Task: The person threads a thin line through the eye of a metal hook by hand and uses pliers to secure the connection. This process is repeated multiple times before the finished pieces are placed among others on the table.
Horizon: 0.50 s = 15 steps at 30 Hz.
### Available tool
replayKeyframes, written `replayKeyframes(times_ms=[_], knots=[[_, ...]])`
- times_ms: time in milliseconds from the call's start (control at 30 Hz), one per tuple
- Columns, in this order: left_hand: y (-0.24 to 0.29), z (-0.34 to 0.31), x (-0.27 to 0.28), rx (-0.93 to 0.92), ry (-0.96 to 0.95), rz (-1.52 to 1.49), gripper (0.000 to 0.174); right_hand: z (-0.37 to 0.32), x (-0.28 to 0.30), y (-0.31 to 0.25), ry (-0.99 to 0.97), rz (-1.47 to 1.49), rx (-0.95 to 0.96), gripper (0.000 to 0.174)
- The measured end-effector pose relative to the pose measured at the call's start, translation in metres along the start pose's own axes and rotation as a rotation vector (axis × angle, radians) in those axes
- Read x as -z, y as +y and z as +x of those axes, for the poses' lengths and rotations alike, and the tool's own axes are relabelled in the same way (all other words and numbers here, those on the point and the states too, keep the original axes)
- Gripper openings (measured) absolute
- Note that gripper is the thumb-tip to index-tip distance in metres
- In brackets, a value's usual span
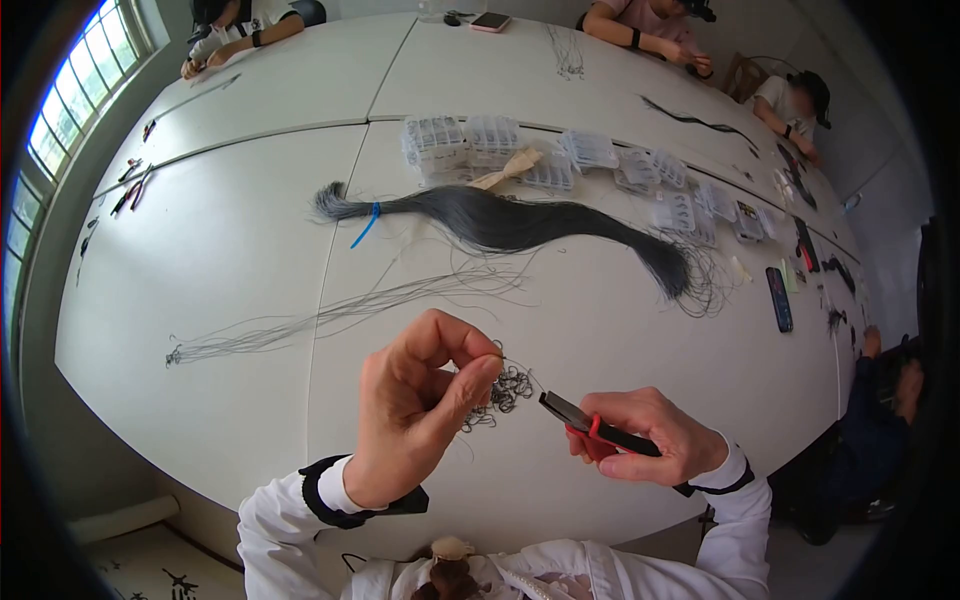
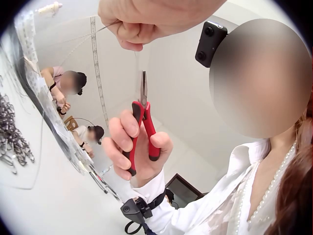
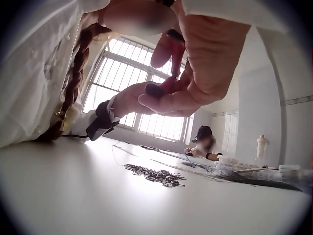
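Your left hand point(image 1: 425, 400) pinches the end of something thin between thumb and forefinger, and a fine dark strand point(image 1: 530, 375) runs from those fingertips towards the tips of the red-handled pliers point(image 1: 568, 408). Your right hand point(image 1: 655, 435) is curled round the pliers' handles, their jaws lying close together; you can't tell from here whether they grip the strand or only sit beside it, nor whether a hook is already on it. Just below, on the table point(image 1: 200, 250), lies the pile of small dark hooks point(image 1: 512, 385), partly hidden by your left hand. As to how far along you are, the loose spread of long strands point(image 1: 330, 318) to your left, with small hooks gathered at its far end point(image 1: 172, 355), looks like the finished part, so a fair number seem done. The piece between your hands reads as midway, not yet laid with them. Plenty appears left: the hook pile is well stocked, and the thick dark bundle point(image 1: 520, 225), held near one end by a blue tie point(image 1: 373, 222), lies beyond your hands, in front of the clear plastic boxes point(image 1: 435, 140)
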<state>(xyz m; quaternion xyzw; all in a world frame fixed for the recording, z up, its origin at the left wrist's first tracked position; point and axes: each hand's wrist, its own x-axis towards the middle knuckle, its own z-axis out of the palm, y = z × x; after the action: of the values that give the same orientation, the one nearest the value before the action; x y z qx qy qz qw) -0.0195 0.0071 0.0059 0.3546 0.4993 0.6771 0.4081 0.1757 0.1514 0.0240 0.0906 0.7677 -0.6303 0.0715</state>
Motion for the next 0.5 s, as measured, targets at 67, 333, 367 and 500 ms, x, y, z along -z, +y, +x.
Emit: replayKeyframes(times_ms=[67,333,367,500], knots=[[0.0,0.0,-0.001,0.001,-0.005,-0.012,0.006,-0.002,-0.001,0.001,0.049,-0.022,0.024,0.02],[0.001,-0.001,0.0,0.062,-0.048,-0.026,0.005,-0.009,0.001,-0.008,0.068,-0.073,-0.02,0.013],[0.0,-0.001,-0.001,0.058,-0.046,-0.009,0.005,-0.009,0.0,-0.008,0.058,-0.067,-0.029,0.012],[0.002,-0.001,-0.004,0.07,-0.026,0.045,0.005,-0.013,0.001,-0.005,0.072,0.0,-0.059,0.012]])
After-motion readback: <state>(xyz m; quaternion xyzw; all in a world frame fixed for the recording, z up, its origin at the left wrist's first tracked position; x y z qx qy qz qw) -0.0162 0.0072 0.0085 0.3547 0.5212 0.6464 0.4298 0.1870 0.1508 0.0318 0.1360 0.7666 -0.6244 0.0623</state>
